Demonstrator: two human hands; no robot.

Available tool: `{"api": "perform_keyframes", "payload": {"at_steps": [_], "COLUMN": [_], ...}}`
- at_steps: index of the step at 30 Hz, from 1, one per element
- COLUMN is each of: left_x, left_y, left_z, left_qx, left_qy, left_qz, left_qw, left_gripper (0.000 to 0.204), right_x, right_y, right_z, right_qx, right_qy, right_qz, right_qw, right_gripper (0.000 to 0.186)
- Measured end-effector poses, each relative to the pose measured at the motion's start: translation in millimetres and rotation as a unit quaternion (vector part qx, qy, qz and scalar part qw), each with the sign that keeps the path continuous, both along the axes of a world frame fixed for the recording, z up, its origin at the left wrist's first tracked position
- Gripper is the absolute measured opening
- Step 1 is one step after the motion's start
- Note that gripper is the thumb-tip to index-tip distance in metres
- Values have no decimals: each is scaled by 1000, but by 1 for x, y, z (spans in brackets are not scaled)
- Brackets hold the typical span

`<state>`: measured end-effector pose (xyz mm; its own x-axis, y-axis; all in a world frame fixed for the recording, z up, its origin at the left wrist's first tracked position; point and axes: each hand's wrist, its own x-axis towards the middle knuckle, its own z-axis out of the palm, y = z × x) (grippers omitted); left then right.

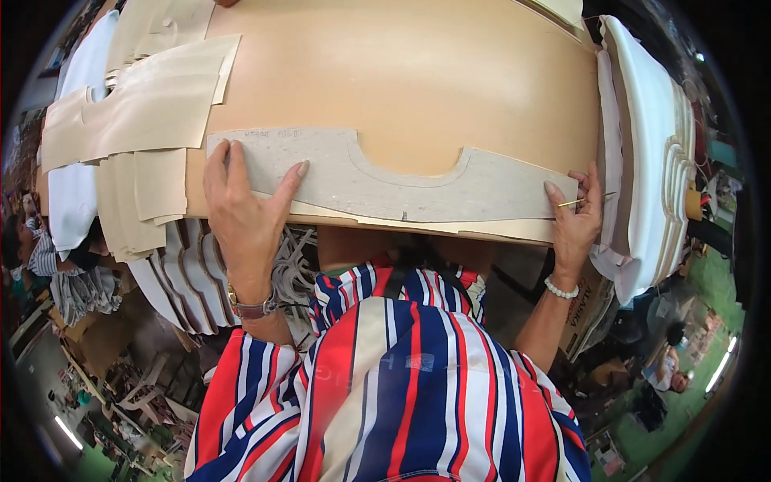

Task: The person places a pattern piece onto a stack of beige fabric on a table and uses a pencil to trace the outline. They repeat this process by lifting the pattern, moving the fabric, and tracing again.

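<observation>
Your left hand [245,193]: spreads wide on grey template [321,177]. Your right hand [580,213]: holds thin stick [570,203] at template's right end.

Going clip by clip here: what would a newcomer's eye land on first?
Probably the bold red, white and blue striped shirt filling the lower middle. Next, the long grey template with a curved notch in its upper edge, with the left hand on its left end and the right hand at its right. Then the bulky white stack at the table's right edge.
</observation>
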<state>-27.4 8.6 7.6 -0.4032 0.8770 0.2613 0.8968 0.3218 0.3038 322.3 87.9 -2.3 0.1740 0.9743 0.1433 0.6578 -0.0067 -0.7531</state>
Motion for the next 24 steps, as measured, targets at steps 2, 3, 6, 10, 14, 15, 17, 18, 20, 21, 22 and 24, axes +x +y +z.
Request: {"api": "perform_keyframes", "payload": {"at_steps": [2, 3, 6, 10, 14, 15, 17, 18, 20, 21, 22, 24], "left_x": [1, 1, 2, 4, 5, 5, 5, 4, 4, 5, 5, 5], "left_y": [0, 1, 1, 1, 0, 0, 1, 1, 2, 1, 1, 1], "left_z": [-1, -1, 0, 2, 0, 0, 0, -1, -2, -2, -2, -1], "left_qx": [1, 1, -6, -20, -22, -22, -21, -21, -21, -22, -23, -19], "left_qy": [0, -3, -1, 7, 8, 8, 9, 10, 12, 12, 12, 4], "left_qz": [-5, -6, -4, -2, 1, 0, -3, -4, -4, -4, -3, -1], "left_qw": [1000, 1000, 1000, 1000, 1000, 1000, 1000, 1000, 1000, 1000, 1000, 1000], "left_gripper": [68, 70, 74, 81, 83, 83, 83, 83, 84, 84, 84, 83], "right_x": [0, 0, 0, -2, 2, 2, 2, 2, 2, 2, 2, -4], "right_y": [-2, -2, -2, 0, 1, 1, 1, 1, 1, 0, 0, -3], "right_z": [0, 0, 0, -1, -5, -4, -3, -3, -4, -5, -6, -8], "right_qx": [-1, -2, 2, -1, 1, -1, -4, -4, 0, 4, 7, 53], "right_qy": [10, 13, 20, 37, 19, 13, 7, 8, 0, -9, -19, -74], "right_qz": [-4, -7, -8, -15, -16, -19, -21, -19, -16, -15, -13, -23], "right_qw": [1000, 1000, 1000, 999, 1000, 1000, 1000, 1000, 1000, 1000, 1000, 996], "right_gripper": [68, 68, 69, 69, 69, 69, 69, 69, 69, 68, 67, 64]}}
